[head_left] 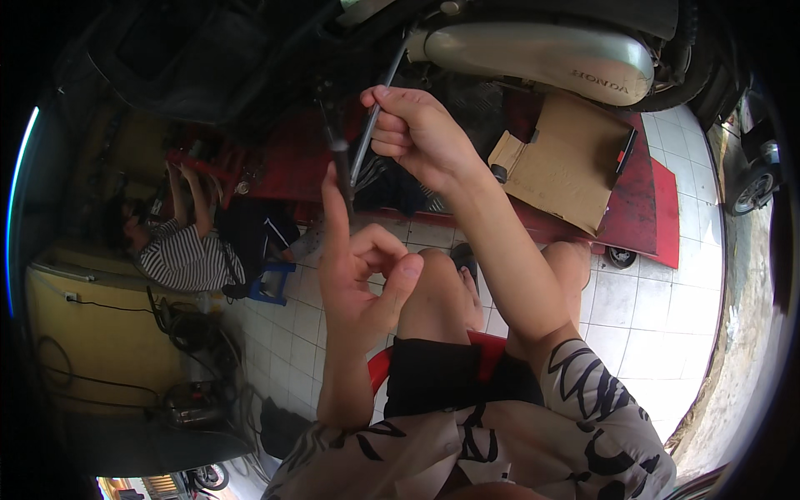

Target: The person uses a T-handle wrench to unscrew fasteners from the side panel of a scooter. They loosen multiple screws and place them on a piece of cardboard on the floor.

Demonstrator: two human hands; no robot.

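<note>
My right hand (pixel 412 129) is closed around a slim grey metal rod (pixel 364 152), which slants from beside the motorcycle's silver cover down toward my left hand. What the rod's upper end meets is too dark to tell. My left hand (pixel 362 267) is raised lower and to the left, its index finger stretched upward and the others curled toward the thumb. Nothing shows in the gap between thumb and fingers. That index fingertip is beside a dark cylindrical part (pixel 340 162) hanging from the motorcycle; whether they touch, I cannot tell.
The motorcycle's silver cover (pixel 542 58) spans the top. Under it, a flattened cardboard piece (pixel 558 167) lies on a red platform (pixel 662 208). To the left, another person in a striped shirt (pixel 187 262) sits on a blue stool (pixel 273 285). A compressor-like machine (pixel 200 404) stands lower left.
</note>
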